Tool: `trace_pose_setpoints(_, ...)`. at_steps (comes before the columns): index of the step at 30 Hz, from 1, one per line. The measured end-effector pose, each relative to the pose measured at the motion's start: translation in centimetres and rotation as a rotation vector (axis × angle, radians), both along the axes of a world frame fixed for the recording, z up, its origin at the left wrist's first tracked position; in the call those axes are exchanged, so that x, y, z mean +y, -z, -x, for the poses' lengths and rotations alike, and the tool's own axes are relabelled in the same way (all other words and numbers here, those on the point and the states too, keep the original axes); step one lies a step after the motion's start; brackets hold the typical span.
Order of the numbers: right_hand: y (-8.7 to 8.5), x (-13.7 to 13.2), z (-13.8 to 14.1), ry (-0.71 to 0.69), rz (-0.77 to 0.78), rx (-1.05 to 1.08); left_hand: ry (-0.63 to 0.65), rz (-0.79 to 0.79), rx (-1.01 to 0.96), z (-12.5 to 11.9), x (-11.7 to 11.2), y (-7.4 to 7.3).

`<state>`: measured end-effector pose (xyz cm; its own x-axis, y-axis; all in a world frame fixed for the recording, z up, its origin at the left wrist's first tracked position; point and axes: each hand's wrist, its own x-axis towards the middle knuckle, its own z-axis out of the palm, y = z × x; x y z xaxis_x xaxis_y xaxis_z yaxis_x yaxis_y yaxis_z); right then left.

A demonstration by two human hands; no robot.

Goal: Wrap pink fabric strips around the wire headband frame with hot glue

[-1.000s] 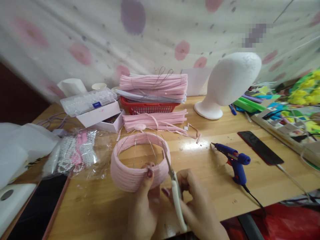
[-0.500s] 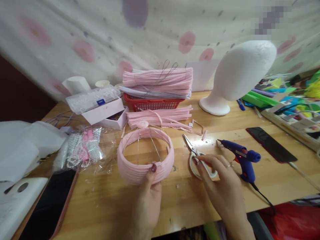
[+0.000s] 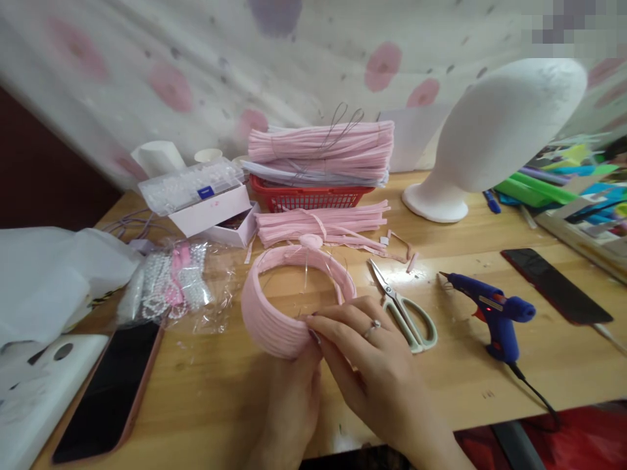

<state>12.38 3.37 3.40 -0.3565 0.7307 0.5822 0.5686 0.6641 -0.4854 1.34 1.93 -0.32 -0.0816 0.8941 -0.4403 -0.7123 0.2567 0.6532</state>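
A pink ring wound from soft strips (image 3: 274, 320), with thin wires across its opening, rests on the wooden table (image 3: 206, 398) in front of me. My left hand (image 3: 294, 401) holds its near wall from below, mostly hidden under the other hand. My right hand (image 3: 365, 356), with a ring on one finger, lies over the near right rim, fingers curled onto it. White-handled scissors (image 3: 405, 312) lie on the table just right of the ring, in neither hand. A blue glue gun (image 3: 492, 314) stands farther right.
Pink strips (image 3: 323, 225) lie behind the ring and are stacked (image 3: 323, 147) on a red basket (image 3: 313, 197). A white foam head (image 3: 494, 130) stands back right. A bead box (image 3: 191, 186), a bag of beads (image 3: 171, 284) and a phone (image 3: 112, 391) sit left; another phone (image 3: 553, 284) lies right.
My right hand put the scissors down on the table right of the ring, let go of them, and moved left onto the ring's near rim. The left hand kept its hold.
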Motion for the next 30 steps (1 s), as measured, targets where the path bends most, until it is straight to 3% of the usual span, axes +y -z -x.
trace_pose_setpoints(4,-0.7,0.0,-0.6,0.014,0.053,0.041,0.097,-0.075,0.043,-0.1,0.1,-1.7)
trace_pose_setpoints(12,-1.1,0.6,-1.1,0.14,-0.005,0.037,0.1,-0.068,0.076,0.6,-0.5,-0.7)
trace_pose_setpoints(19,-1.1,0.8,-1.1,0.054,-0.085,0.0,0.145,-0.151,0.078,0.4,0.0,-2.2)
trace_pose_setpoints(30,-1.0,0.6,-1.6,0.004,-0.072,-0.03,0.047,-0.063,0.09,1.2,-0.4,-0.4)
